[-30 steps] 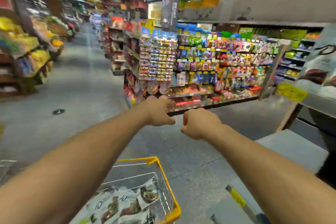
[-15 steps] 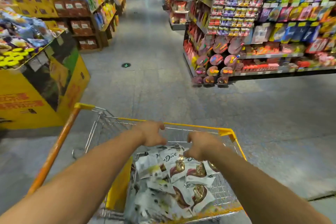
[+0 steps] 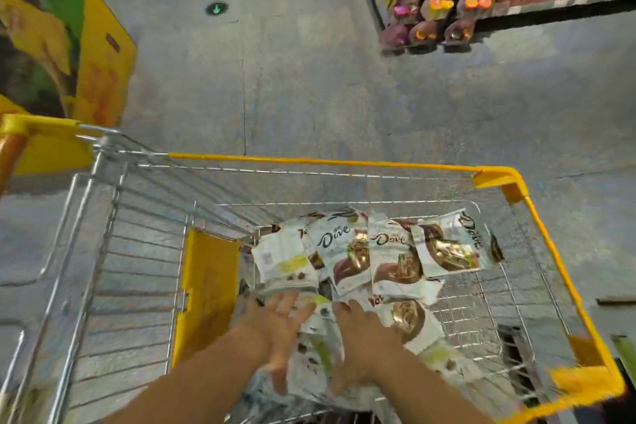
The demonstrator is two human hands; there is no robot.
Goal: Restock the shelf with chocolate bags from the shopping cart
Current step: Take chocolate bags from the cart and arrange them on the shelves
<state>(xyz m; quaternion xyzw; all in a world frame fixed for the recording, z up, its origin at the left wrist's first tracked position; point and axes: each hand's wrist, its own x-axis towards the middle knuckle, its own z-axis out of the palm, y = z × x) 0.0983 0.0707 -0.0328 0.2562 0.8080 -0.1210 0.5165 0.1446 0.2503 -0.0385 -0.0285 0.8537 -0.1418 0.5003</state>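
left hand (image 3: 285, 320), right hand (image 3: 363, 332) touch chocolate bags (image 3: 344, 258) — most point lengthwise away.

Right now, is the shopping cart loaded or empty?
Loaded, not full: white Dove chocolate bags lie piled in the shopping cart, well below its yellow rim, with the left hand and right hand among them.

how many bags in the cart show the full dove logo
3: one Dove bag at the pile's far middle, a second just right of it, a third turned sideways farther right. Bags underneath may hide more logos.
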